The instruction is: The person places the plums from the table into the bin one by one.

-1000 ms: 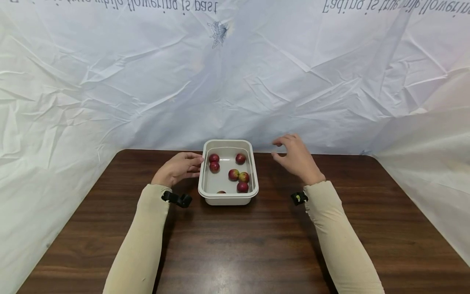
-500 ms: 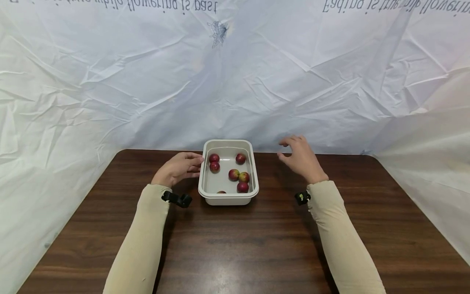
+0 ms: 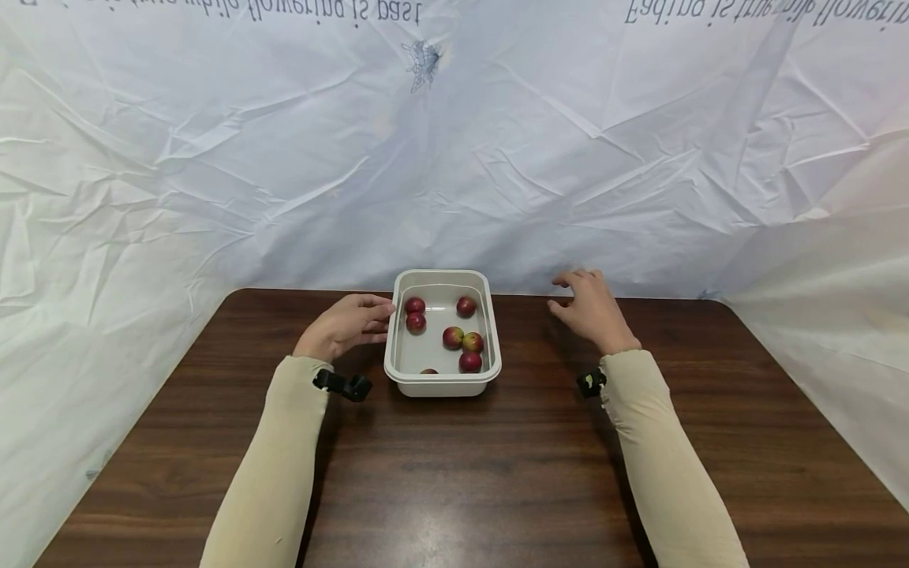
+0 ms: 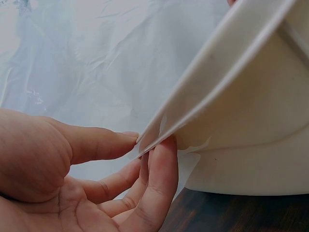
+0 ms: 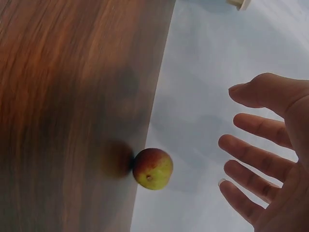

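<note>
A cream plastic container (image 3: 442, 385) stands near the table's back edge, holding several small round red fruits, some partly yellow-green, such as the fruit (image 3: 452, 338) near its middle. My left hand (image 3: 344, 327) pinches the container's left rim, thumb above and fingers beneath, as the left wrist view shows up close. To the right of the container, my right hand (image 3: 592, 314) hovers with loosely bent fingers and holds nothing. Below it in the right wrist view, one red and yellow-green fruit (image 5: 152, 168) rests on the table, apart from the fingers; the hand hides it in the head view.
The dark wooden table (image 3: 454, 473) ends at the back against a wrinkled white sheet (image 3: 454, 158) with printed lettering. Sheeting also hangs at both sides. Small black cameras sit on both wrists, the left one (image 3: 344, 385) close to the container.
My right hand has moved rightward, away from the container, and slightly lower in the head view. The left hand and the container have stayed in place.
</note>
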A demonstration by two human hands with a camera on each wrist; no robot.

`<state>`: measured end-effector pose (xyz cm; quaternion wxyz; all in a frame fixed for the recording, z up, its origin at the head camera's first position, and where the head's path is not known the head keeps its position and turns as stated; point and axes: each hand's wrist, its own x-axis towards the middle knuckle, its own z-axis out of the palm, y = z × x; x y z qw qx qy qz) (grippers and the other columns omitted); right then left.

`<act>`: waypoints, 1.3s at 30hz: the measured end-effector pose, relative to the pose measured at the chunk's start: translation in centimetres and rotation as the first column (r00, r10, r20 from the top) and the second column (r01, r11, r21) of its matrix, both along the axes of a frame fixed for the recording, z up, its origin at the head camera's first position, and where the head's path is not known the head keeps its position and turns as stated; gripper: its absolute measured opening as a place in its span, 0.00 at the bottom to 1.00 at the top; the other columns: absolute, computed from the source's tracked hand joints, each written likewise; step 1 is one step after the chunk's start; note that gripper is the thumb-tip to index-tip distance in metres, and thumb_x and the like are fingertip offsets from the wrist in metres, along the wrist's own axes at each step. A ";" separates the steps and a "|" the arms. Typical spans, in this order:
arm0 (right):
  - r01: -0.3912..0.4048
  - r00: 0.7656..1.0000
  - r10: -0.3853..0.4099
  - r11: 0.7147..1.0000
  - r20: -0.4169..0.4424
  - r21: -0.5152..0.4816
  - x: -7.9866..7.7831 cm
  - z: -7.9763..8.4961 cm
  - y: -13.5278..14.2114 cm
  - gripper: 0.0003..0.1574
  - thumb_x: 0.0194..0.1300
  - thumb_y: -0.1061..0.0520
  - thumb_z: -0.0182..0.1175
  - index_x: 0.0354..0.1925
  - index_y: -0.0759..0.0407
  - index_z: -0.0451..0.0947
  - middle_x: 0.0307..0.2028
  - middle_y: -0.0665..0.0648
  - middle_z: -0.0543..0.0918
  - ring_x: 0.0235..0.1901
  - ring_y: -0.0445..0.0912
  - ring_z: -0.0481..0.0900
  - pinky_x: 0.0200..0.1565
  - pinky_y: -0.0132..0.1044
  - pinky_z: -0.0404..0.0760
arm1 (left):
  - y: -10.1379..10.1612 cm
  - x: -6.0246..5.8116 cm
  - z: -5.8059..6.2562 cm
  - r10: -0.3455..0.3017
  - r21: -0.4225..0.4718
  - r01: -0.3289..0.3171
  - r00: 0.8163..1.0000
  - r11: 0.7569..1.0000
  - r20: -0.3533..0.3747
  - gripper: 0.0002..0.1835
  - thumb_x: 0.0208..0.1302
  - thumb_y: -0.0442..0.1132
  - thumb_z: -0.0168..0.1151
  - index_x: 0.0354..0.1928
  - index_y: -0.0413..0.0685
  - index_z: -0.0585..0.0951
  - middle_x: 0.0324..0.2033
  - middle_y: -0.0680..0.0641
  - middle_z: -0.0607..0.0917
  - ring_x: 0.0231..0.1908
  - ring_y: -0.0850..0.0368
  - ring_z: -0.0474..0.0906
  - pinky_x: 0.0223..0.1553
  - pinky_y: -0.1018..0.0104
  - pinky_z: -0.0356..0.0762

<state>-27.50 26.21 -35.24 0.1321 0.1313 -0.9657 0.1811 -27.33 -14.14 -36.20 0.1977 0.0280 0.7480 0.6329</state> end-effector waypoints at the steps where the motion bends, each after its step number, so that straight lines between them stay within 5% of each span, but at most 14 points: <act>1: 0.003 1.000 -0.003 1.000 -0.001 0.001 -0.1 -0.1 0.1 0.25 0.71 0.57 0.64 0.62 0.66 0.77 0.59 0.70 0.78 0.58 0.65 0.67 0.59 0.61 0.72 | 0.0 0.0 0.0 0.000 0.001 0.000 1.000 1.000 0.001 0.24 0.80 0.41 0.52 0.69 0.34 0.70 0.54 0.40 0.79 0.45 0.58 0.81 0.50 0.66 0.85; 16: 0.032 0.998 -0.031 0.999 0.047 -0.006 -0.6 -1.2 1.9 0.29 0.71 0.55 0.64 0.65 0.67 0.74 0.64 0.72 0.74 0.63 0.68 0.64 0.63 0.65 0.68 | 0.0 0.0 0.0 0.001 -0.001 -0.001 1.000 1.000 0.000 0.23 0.80 0.40 0.53 0.69 0.34 0.70 0.54 0.41 0.79 0.46 0.57 0.81 0.51 0.65 0.85; 28: 0.034 0.993 -0.036 0.999 0.113 0.020 -0.8 -1.9 2.9 0.33 0.72 0.56 0.62 0.69 0.68 0.69 0.69 0.74 0.68 0.69 0.70 0.61 0.73 0.66 0.55 | 0.1 0.1 0.1 0.001 -0.016 -0.001 1.000 1.000 -0.007 0.24 0.80 0.41 0.53 0.70 0.35 0.70 0.55 0.41 0.79 0.47 0.56 0.81 0.54 0.63 0.85; 39: 0.064 0.981 -0.070 0.997 0.180 0.039 -0.8 -2.6 3.2 0.32 0.75 0.55 0.58 0.70 0.68 0.68 0.67 0.75 0.71 0.64 0.72 0.62 0.63 0.70 0.66 | 0.0 0.0 0.2 0.002 0.000 -0.002 1.000 1.000 0.003 0.23 0.80 0.41 0.53 0.69 0.34 0.70 0.51 0.44 0.80 0.43 0.59 0.81 0.49 0.66 0.86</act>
